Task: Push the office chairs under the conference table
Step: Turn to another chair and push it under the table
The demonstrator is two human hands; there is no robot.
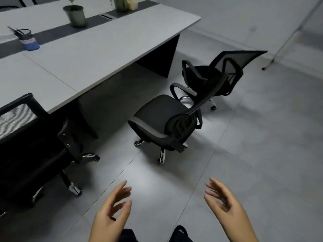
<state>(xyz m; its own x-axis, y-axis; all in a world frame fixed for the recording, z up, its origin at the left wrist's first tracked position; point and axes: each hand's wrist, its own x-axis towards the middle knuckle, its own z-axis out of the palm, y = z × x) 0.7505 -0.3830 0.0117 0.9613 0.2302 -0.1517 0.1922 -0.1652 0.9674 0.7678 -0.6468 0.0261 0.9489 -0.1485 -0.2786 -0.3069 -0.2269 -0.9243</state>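
Note:
A long grey conference table (97, 49) runs from the left to the upper middle. Three black mesh office chairs stand on the floor. The nearest chair (21, 145) at the left has its seat partly under the table edge. The middle chair (167, 119) stands apart from the table, its back turned toward me. The far chair (220, 74) sits beyond the table's end panel. My left hand (111, 210) and my right hand (225, 205) hang open at the bottom, fingers spread, short of the middle chair and touching nothing.
On the table stand a potted plant (76, 15), a second plant (120, 3) and a pen cup (28, 39). A white stand's leg (286, 41) slants across the upper right. Tiled floor stretches to the right. My shoes (180, 234) show at the bottom edge.

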